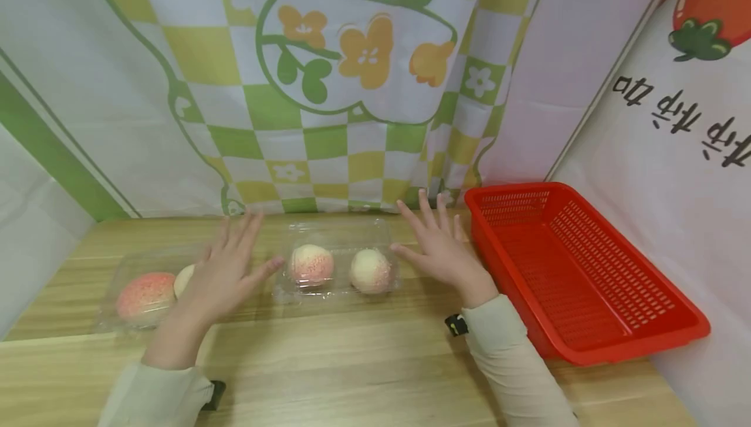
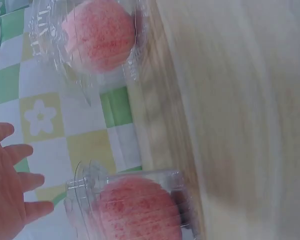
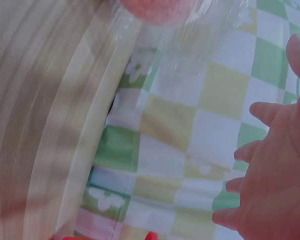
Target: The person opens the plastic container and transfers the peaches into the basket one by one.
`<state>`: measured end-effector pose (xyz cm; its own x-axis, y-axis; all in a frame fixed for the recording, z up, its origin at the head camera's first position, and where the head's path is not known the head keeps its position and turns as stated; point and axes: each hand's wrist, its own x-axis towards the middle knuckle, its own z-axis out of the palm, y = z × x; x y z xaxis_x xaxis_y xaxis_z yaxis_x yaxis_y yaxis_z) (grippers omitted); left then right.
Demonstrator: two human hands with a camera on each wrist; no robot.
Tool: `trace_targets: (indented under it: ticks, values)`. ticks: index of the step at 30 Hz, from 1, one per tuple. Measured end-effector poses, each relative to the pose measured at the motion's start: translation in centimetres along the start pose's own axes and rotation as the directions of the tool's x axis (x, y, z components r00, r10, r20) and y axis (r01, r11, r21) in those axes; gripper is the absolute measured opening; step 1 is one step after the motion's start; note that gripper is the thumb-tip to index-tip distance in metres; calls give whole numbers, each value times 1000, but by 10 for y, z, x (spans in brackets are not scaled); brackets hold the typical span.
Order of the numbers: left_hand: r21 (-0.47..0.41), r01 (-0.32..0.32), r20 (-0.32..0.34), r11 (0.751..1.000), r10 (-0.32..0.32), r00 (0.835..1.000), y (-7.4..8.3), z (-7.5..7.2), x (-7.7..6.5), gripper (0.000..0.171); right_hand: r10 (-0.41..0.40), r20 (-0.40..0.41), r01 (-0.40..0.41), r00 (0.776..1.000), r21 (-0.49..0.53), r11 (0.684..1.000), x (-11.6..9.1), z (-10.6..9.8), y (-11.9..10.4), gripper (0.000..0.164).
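A transparent plastic box (image 1: 343,293) stands mid-table with two round, cream-and-pink, peach-like fruits in it, the left fruit (image 1: 312,265) and the right fruit (image 1: 371,271). Farther left, a second transparent box (image 1: 111,316) holds a pinker fruit (image 1: 145,298) and a cream one (image 1: 183,281), which my left hand partly hides. That left hand (image 1: 225,270) is held over the second box's right side, fingers spread and holding nothing. My right hand (image 1: 442,251), also with spread, bare fingers, is between the middle box and the red basket. In the left wrist view, both boxes show a pink fruit (image 2: 140,210).
A red plastic basket (image 1: 516,283) with perforated walls stands at the right of the wooden table (image 1: 328,368). Behind the table hangs a checked, flowered curtain (image 1: 352,153). White cloth with a printed tomato (image 1: 712,6) covers the right side.
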<state>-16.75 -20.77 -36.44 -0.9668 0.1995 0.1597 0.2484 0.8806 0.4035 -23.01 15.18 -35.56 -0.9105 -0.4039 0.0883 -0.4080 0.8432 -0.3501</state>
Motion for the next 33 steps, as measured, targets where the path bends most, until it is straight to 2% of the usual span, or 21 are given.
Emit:
trace_targets:
  ticks: [4, 10, 20, 26, 30, 33]
  values:
    - [-90, -21, 12, 996, 22, 1000, 2, 4, -4, 84, -49, 8, 49, 999, 15, 999, -1, 3, -8, 79]
    - [-226, -37, 22, 973, 44, 999, 5, 10, -10, 80, -111, 16, 110, 994, 26, 994, -2, 9, -23, 80]
    - [-313, 3, 50, 950, 13, 999, 3, 23, -16, 78, -252, 11, 252, 968, 3, 968, 4, 23, -55, 79]
    - [-368, 19, 89, 930, 15, 996, 3, 27, -22, 93, -312, 27, 313, 950, -54, 948, 8, 37, -71, 76]
    - [-368, 6, 97, 930, 32, 995, 2, 29, -23, 109, -337, 26, 338, 941, -72, 938, 11, 46, -79, 75]
    - [-353, -3, 105, 936, 43, 994, 1, 31, -23, 114, -349, 32, 351, 936, -87, 932, 13, 52, -86, 74]
